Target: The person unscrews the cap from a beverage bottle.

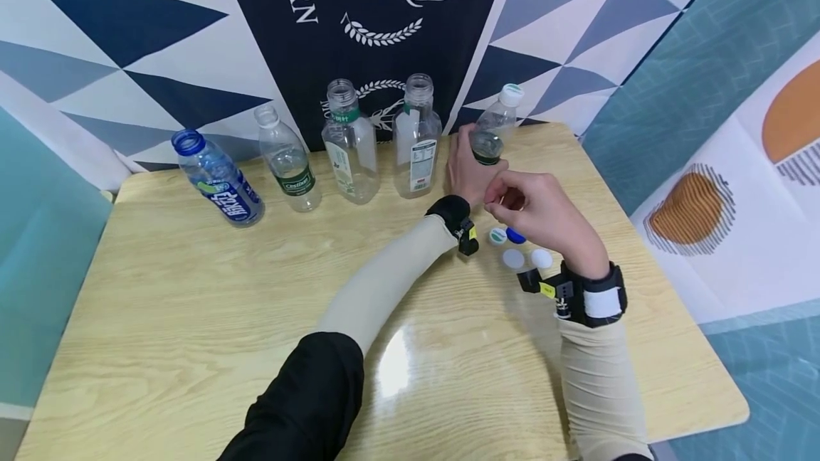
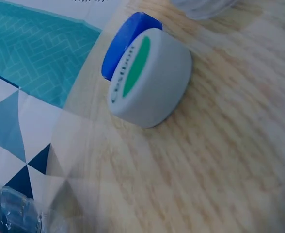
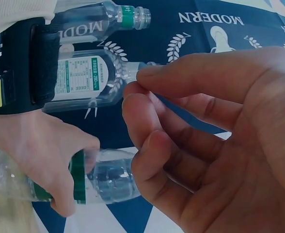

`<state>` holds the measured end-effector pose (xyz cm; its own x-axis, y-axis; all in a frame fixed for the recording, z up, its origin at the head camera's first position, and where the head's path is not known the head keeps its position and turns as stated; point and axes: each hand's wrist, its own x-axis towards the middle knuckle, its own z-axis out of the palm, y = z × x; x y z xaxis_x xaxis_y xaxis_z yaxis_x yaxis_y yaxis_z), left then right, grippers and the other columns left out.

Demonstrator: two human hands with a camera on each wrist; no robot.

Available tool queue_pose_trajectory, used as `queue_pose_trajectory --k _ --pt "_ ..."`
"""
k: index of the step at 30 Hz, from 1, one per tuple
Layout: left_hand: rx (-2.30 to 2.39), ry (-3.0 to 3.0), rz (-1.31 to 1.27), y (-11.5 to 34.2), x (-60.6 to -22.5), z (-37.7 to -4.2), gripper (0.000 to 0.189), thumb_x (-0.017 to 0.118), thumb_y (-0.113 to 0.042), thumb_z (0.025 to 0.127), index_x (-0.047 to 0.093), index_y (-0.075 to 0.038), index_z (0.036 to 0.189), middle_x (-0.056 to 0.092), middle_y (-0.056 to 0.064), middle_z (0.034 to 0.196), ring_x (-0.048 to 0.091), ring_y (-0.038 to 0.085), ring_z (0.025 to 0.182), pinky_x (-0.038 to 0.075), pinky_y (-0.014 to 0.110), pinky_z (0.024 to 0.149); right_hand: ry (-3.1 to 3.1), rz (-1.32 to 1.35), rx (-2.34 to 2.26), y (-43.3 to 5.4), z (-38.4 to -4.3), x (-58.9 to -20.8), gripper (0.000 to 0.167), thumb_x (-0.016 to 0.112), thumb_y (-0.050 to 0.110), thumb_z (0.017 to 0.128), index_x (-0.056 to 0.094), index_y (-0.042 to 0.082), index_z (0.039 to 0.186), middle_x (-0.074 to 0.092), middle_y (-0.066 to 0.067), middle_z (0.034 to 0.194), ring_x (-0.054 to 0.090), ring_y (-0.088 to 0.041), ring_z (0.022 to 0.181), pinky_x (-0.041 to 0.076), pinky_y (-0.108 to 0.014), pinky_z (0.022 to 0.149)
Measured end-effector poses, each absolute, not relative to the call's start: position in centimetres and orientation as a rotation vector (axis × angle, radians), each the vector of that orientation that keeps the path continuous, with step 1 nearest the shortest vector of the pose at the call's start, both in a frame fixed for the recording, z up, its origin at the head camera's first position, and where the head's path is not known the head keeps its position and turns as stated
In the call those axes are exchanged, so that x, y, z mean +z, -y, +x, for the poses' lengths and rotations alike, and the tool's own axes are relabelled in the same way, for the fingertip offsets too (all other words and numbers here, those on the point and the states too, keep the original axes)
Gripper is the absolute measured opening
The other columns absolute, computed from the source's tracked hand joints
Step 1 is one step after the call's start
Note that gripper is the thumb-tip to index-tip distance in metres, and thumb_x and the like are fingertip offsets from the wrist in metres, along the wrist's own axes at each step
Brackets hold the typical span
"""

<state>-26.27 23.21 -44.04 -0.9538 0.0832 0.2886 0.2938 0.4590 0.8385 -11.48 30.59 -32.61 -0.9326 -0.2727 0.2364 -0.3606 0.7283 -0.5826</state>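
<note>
At the back right of the table, my left hand [image 1: 470, 169] grips a clear plastic bottle [image 1: 495, 123] with a dark green label and a white cap [image 1: 512, 94]. In the right wrist view the left fingers curl round that label; the cap is hidden behind the right hand. My right hand [image 1: 538, 212] hovers just in front of the bottle, apart from it. Its fingers [image 3: 142, 114] are loosely bent, thumb and forefinger tips close together, with nothing visible between them. Below the hands lie loose bottle caps: a white one with a green mark [image 2: 152, 77], a blue one [image 2: 133, 43] and plain white ones [image 1: 513, 259].
Along the back edge stand several uncapped bottles: one with a blue label [image 1: 221, 180], a small one with a green label [image 1: 291, 166], and two square clear ones, left [image 1: 352, 155] and right [image 1: 418, 148]. A patterned cloth [image 1: 179, 34] hangs behind the wooden table [image 1: 224, 333].
</note>
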Motion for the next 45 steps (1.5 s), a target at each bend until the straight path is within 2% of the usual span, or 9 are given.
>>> queue_pose_trajectory --k 6,12,19,25,30,34,38,42,45 --pt "-1.439 2.637 -0.357 -22.0 -43.1 -25.8 0.069 0.081 -0.037 0.083 0.046 -0.029 0.142 0.071 0.001 0.127 0.069 0.018 0.107 0.057 0.033 0.085 2.793 0.539 0.97 -30.1 -11.8 -32.6 0.01 0.07 -0.001 0.09 0.07 0.01 0.09 0.07 -0.003 0.08 0.061 -0.013 0.069 0.051 -0.02 0.063" --pt "-1.309 2.74 -0.51 -20.4 -41.8 -24.1 0.056 0.075 -0.038 0.09 0.052 -0.031 0.141 0.073 -0.001 0.123 0.071 0.018 0.099 0.055 0.033 0.074 2.746 0.494 0.925 -30.2 -11.3 -32.0 0.007 0.072 0.002 0.091 0.071 0.01 0.091 0.07 -0.003 0.079 0.059 -0.012 0.068 0.049 -0.016 0.064" --pt "-1.293 2.846 -0.661 -17.1 -39.5 -21.3 0.072 0.084 -0.044 0.075 0.053 -0.034 0.139 0.07 -0.012 0.111 0.064 0.01 0.086 0.048 0.028 0.071 2.446 0.351 0.957 -30.7 -10.6 -31.3 0.003 0.071 0.004 0.091 0.072 0.002 0.092 0.056 0.003 0.068 0.047 -0.002 0.059 0.037 -0.013 0.056" --pt "-1.246 2.902 -0.681 -12.4 -39.0 -18.9 0.073 0.089 -0.043 0.07 0.054 -0.035 0.133 0.07 -0.01 0.11 0.064 0.011 0.088 0.051 0.03 0.071 2.131 0.146 1.063 -30.2 -11.0 -31.7 0.02 0.07 0.012 0.093 0.066 -0.008 0.095 0.054 0.02 0.067 0.043 0.002 0.055 0.034 -0.014 0.054" --pt "-1.106 2.908 -0.706 -8.5 -39.1 -16.7 0.07 0.09 -0.041 0.067 0.057 -0.031 0.128 0.069 -0.006 0.103 0.063 0.014 0.083 0.05 0.031 0.063 2.238 0.122 0.941 -28.8 -11.8 -32.4 0.03 0.065 0.027 0.097 0.067 -0.003 0.099 0.05 0.01 0.062 0.037 0.001 0.051 0.025 -0.018 0.05" --pt "-0.909 2.824 -0.749 -5.8 -39.3 -15.4 0.069 0.083 -0.038 0.064 0.059 -0.028 0.128 0.067 -0.009 0.093 0.06 0.011 0.072 0.045 0.029 0.053 2.417 0.179 0.8 -27.2 -12.2 -33.0 0.039 0.058 0.037 0.101 0.067 0.005 0.081 0.048 -0.002 0.056 0.037 -0.009 0.049 0.023 -0.026 0.05" --pt "-0.706 2.701 -0.757 -3.6 -39.9 -14.4 0.065 0.077 -0.035 0.061 0.062 -0.025 0.124 0.063 -0.008 0.082 0.055 0.011 0.063 0.041 0.028 0.046 2.578 0.15 0.686 -25.5 -12.0 -33.5 0.058 0.051 0.047 0.103 0.05 0.014 0.056 0.039 0.001 0.048 0.037 -0.017 0.045 0.023 -0.033 0.046" --pt "-0.48 2.546 -0.708 -1.9 -40.5 -13.7 0.058 0.073 -0.028 0.06 0.065 -0.022 0.117 0.064 -0.003 0.079 0.055 0.016 0.059 0.043 0.032 0.045 2.733 0.062 0.621 -23.9 -11.8 -34.1 0.069 0.039 0.053 0.106 0.037 0.019 0.047 0.032 0.004 0.046 0.04 -0.022 0.045 0.024 -0.036 0.043" --pt "-0.355 2.421 -0.665 -1.1 -40.7 -13.3 0.052 0.066 -0.021 0.06 0.065 -0.02 0.112 0.065 -0.001 0.078 0.056 0.02 0.058 0.048 0.034 0.048 2.778 -0.024 0.606 -22.7 -11.6 -34.5 0.072 0.032 0.057 0.107 0.035 0.02 0.045 0.032 0.003 0.046 0.04 -0.024 0.045 0.025 -0.037 0.041"
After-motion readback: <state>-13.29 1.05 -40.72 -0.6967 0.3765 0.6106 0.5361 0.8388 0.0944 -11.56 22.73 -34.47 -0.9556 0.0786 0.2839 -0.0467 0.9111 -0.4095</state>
